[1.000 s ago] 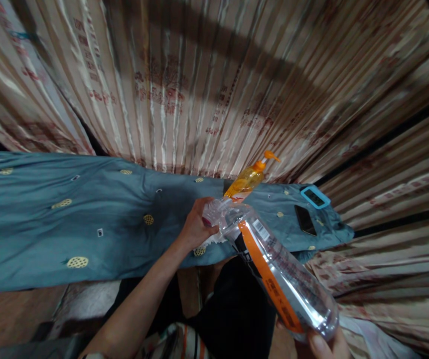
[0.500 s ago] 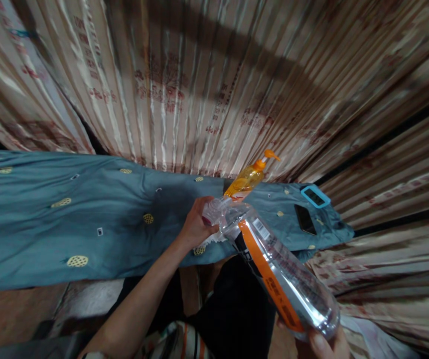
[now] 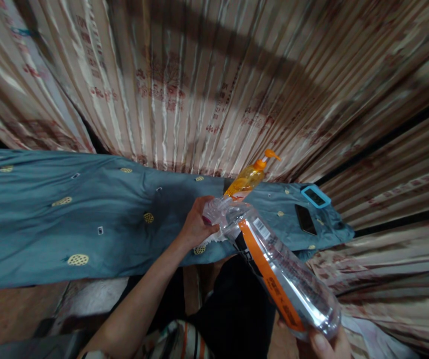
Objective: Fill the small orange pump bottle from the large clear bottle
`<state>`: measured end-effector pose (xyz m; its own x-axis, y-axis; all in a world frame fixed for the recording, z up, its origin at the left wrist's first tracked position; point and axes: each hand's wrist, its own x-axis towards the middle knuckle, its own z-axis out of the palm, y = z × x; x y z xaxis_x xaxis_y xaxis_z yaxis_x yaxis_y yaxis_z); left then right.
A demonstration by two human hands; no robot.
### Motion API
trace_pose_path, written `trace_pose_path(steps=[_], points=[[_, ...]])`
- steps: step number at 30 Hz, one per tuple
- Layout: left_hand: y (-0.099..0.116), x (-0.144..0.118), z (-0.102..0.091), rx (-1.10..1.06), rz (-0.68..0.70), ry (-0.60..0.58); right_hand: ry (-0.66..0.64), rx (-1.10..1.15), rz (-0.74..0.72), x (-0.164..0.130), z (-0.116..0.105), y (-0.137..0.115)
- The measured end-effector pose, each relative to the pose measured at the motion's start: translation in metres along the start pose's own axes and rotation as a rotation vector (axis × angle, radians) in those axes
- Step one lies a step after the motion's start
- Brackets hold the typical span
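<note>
Holding steady here, almost nothing changed from a second ago. Left hand [image 3: 195,227] still wrapped around the neck end of the clear plastic bottle [image 3: 279,276], grip closed on the cap area, thumb on top and fingers curled under. Right hand [image 3: 324,344] down at 5 o'clock, only fingertips showing, grip closed on the bottle's base. Bottle lying tilted, neck up toward 12 o'clock and base down toward 5 o'clock, orange label band [image 3: 270,279] running along its length, barcode patch near the shoulder. Same slant as half a second back; base perhaps a shade lower in view, but too slight to be sure.

Just past the bottle's neck, at 12 o'clock from it, an orange pump dispenser [image 3: 249,177] standing on the surface, leaning in this view, unmoved from the earlier pictures. Blue-green cloth [image 3: 87,219] with small yellow motifs spread over the surface, stretching off to 9 o'clock. At 3 o'clock from the left hand, a dark phone [image 3: 306,219] lying flat on the cloth, and just beyond it a small device with a light blue frame [image 3: 314,196]; both where they were. Striped curtain [image 3: 199,85] filling the top half, from 10 through 2 o'clock. Dark clothing and a striped sleeve edge at 6 o'clock below the arms.
</note>
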<state>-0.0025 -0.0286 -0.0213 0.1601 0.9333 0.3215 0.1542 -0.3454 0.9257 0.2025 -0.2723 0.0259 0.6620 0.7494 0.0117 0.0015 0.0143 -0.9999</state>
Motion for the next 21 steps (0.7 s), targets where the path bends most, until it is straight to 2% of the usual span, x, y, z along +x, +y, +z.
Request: trace_pose_path(steps=[7, 13, 21], points=[[-0.0033, 0.0006, 0.0019, 0.007, -0.002, 0.01, 0.03, 0.028, 0.022, -0.0002, 0.003, 0.0007], [-0.0038, 0.0007, 0.0006, 0.002, 0.002, 0.0, -0.022, -0.01, 0.014, -0.0011, 0.0026, -0.0029], [-0.004, 0.0002, 0.0007, 0.005, -0.001, 0.01, -0.014, -0.017, 0.011, -0.0024, 0.005, -0.0079]])
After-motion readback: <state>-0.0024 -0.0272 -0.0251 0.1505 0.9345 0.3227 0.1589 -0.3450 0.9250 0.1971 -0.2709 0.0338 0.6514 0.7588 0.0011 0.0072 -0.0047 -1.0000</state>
